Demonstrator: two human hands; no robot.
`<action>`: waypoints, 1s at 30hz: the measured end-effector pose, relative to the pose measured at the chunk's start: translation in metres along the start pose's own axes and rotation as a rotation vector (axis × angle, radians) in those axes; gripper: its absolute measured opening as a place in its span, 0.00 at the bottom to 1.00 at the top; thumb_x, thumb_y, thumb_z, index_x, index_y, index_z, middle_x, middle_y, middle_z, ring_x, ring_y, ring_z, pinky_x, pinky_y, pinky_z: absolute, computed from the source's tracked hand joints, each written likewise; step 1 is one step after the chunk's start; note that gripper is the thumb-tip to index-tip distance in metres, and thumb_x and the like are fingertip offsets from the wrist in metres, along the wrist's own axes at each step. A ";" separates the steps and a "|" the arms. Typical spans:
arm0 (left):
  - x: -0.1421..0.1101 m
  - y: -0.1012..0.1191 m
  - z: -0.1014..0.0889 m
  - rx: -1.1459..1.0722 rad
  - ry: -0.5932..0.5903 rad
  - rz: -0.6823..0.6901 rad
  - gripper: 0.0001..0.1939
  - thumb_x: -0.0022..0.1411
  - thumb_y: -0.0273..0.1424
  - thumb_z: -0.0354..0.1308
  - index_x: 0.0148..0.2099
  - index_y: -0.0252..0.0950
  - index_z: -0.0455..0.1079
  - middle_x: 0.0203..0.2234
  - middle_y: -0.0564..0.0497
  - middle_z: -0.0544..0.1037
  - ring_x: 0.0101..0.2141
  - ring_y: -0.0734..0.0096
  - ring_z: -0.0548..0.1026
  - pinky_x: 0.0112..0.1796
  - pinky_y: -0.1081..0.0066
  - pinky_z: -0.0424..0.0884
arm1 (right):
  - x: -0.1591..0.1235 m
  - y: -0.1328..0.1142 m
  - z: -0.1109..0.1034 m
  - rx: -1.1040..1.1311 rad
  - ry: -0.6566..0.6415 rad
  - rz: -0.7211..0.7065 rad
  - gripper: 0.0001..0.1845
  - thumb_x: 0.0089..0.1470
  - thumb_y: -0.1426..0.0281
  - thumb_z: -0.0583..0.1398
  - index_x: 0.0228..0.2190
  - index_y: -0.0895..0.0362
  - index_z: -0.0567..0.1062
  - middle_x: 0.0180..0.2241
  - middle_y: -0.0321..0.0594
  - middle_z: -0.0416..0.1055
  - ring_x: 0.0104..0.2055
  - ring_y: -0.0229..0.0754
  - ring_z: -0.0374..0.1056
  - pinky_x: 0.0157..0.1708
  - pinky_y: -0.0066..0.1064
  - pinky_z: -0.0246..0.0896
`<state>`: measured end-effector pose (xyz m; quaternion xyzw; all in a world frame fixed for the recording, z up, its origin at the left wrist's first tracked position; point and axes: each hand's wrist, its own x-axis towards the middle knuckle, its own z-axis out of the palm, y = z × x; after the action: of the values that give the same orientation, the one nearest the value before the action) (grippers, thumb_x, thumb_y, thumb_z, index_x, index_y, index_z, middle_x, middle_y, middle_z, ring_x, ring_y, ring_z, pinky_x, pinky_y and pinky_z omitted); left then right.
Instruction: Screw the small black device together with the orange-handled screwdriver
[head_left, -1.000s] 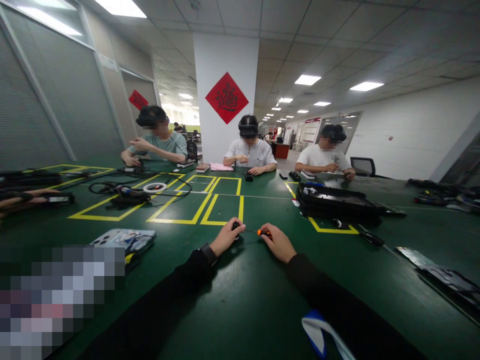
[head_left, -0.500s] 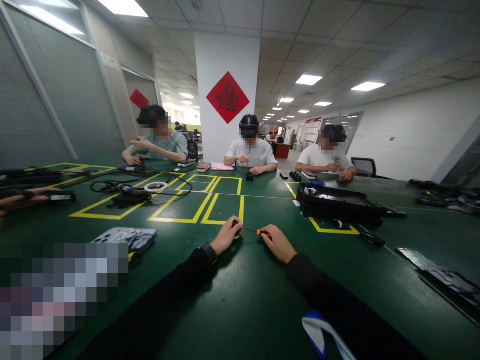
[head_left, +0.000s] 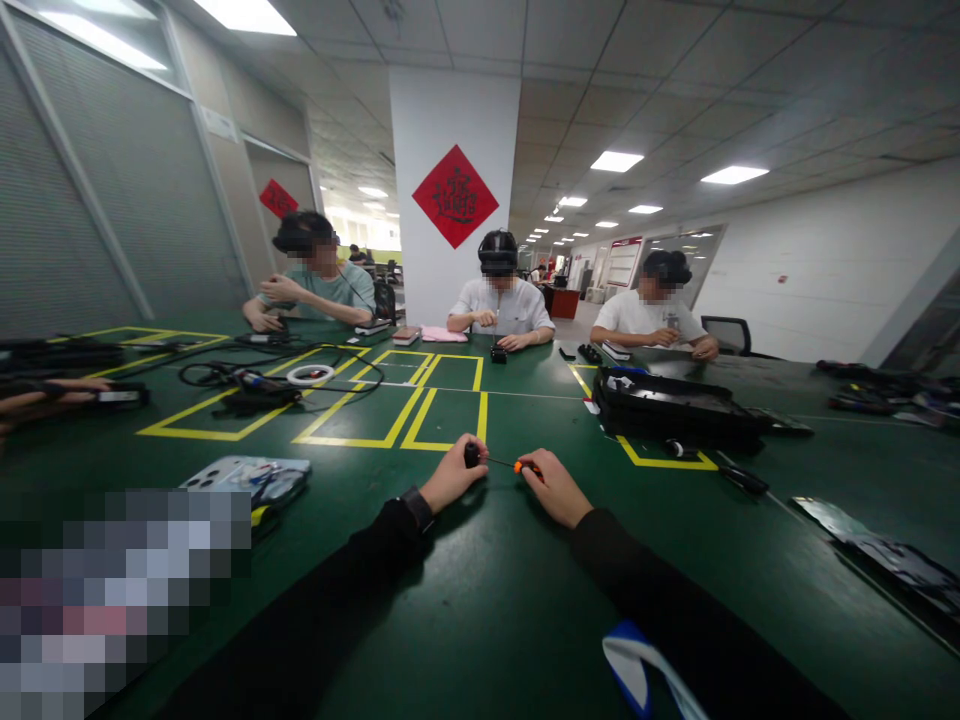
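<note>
In the middle of the head view, my right hand (head_left: 556,488) is closed round the orange and black handle of a screwdriver (head_left: 519,467). Its thin shaft points left, toward my left hand (head_left: 454,476). That hand grips a small black cylindrical part (head_left: 471,455) between thumb and fingers. The shaft's tip ends at or very near this part; whether it touches is too small to tell. Both hands are just above the green table (head_left: 480,610), with the forearms in dark sleeves.
A long black case (head_left: 679,405) lies at the right, with a black-handled tool (head_left: 744,480) before it. On the left are a clear tray of parts (head_left: 259,480) and coiled cables (head_left: 259,390). A blue-white strap (head_left: 637,665) is near my right forearm. Several people sit around.
My left hand has turned the black part slightly, so more of its dark face shows. My right hand and the screwdriver stay almost in place.
</note>
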<state>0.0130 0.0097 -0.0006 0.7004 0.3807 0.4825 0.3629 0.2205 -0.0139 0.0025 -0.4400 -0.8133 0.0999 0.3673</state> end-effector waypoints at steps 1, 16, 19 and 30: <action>0.000 0.000 0.000 0.000 -0.002 0.006 0.13 0.44 0.21 0.54 0.35 0.35 0.61 0.30 0.55 0.69 0.32 0.74 0.69 0.38 0.71 0.65 | 0.000 0.000 0.000 -0.009 -0.007 -0.001 0.09 0.54 0.71 0.51 0.33 0.58 0.70 0.34 0.41 0.66 0.39 0.40 0.61 0.42 0.33 0.56; 0.000 0.000 0.000 -0.038 -0.004 -0.017 0.14 0.42 0.17 0.49 0.34 0.35 0.60 0.29 0.54 0.70 0.32 0.75 0.70 0.39 0.70 0.66 | -0.003 -0.004 -0.004 0.009 0.012 0.029 0.07 0.49 0.71 0.57 0.34 0.56 0.68 0.32 0.38 0.68 0.36 0.39 0.63 0.38 0.31 0.57; 0.000 0.001 0.000 -0.039 0.001 -0.023 0.15 0.42 0.17 0.49 0.34 0.35 0.60 0.29 0.54 0.71 0.32 0.74 0.70 0.39 0.69 0.66 | -0.002 -0.004 -0.004 0.026 0.016 0.026 0.07 0.49 0.72 0.57 0.34 0.56 0.68 0.32 0.38 0.68 0.36 0.39 0.63 0.38 0.31 0.57; -0.001 0.005 0.001 0.025 0.037 -0.049 0.10 0.47 0.29 0.57 0.33 0.35 0.61 0.29 0.54 0.71 0.31 0.73 0.69 0.35 0.71 0.65 | -0.002 -0.003 -0.002 0.045 0.001 0.036 0.09 0.48 0.71 0.57 0.35 0.56 0.68 0.33 0.38 0.67 0.37 0.39 0.63 0.39 0.33 0.57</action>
<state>0.0150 0.0058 0.0031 0.6863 0.4105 0.4814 0.3589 0.2209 -0.0177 0.0045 -0.4464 -0.8026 0.1244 0.3756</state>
